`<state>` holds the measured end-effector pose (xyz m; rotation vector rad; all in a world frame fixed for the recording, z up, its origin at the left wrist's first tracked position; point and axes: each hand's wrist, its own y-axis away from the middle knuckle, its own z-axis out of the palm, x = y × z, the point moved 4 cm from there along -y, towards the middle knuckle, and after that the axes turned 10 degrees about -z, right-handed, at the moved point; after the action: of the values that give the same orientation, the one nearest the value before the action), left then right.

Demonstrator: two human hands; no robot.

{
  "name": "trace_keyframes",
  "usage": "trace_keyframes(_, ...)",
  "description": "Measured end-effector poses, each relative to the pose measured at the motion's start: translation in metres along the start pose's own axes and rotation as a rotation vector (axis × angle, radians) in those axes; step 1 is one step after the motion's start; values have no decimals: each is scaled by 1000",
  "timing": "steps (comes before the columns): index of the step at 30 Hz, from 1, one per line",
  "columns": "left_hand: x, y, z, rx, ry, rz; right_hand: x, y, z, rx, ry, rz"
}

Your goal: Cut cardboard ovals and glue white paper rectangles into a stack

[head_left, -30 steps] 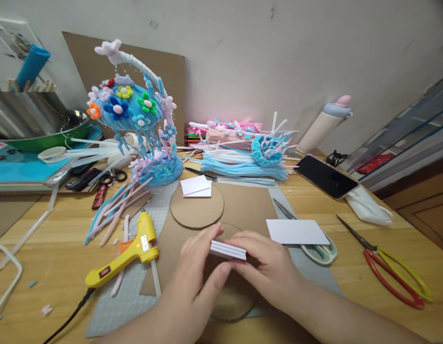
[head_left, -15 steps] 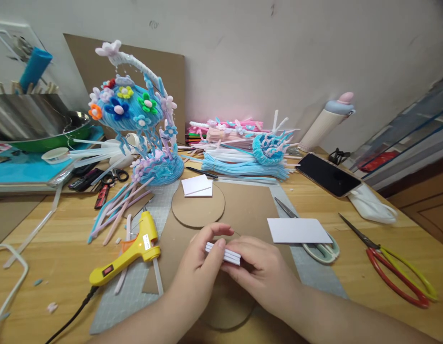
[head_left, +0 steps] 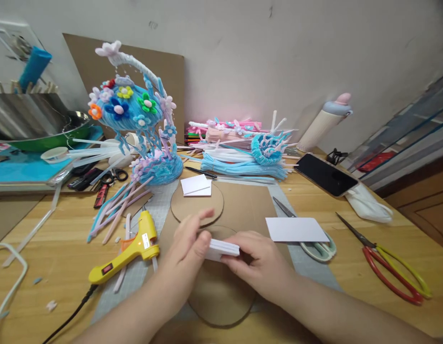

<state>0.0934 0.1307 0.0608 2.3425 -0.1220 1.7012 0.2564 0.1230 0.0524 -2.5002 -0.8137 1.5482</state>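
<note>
My right hand [head_left: 259,260] pinches a small stack of white foam board pieces [head_left: 223,250] at its right end, thumb below and fingers on top. At the stack's left end is my left hand [head_left: 189,246], its fingers apart and its thumb close to or touching the edge. Below the hands lies a round cardboard disc [head_left: 223,301] on a larger cardboard sheet [head_left: 250,196]. Another cardboard disc [head_left: 181,208] lies farther back, bearing two white board pieces [head_left: 196,185].
To the left lie a yellow glue gun [head_left: 142,241] and pipe cleaners [head_left: 115,210]. A flowered pipe-cleaner model [head_left: 135,110] stands behind. Rightward are a white board rectangle [head_left: 296,229] over green-handled scissors [head_left: 325,248], red-and-yellow-handled scissors [head_left: 389,267] and a phone [head_left: 325,174].
My left hand has loosened from the stack and moved slightly left, fingers spreading. The stack has tilted to show more of its front face, while my right hand still holds it.
</note>
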Motion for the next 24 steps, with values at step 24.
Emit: trace_keyframes(24,10,17,7,-317,-807,243,35,-13,-38,-17,-324,367)
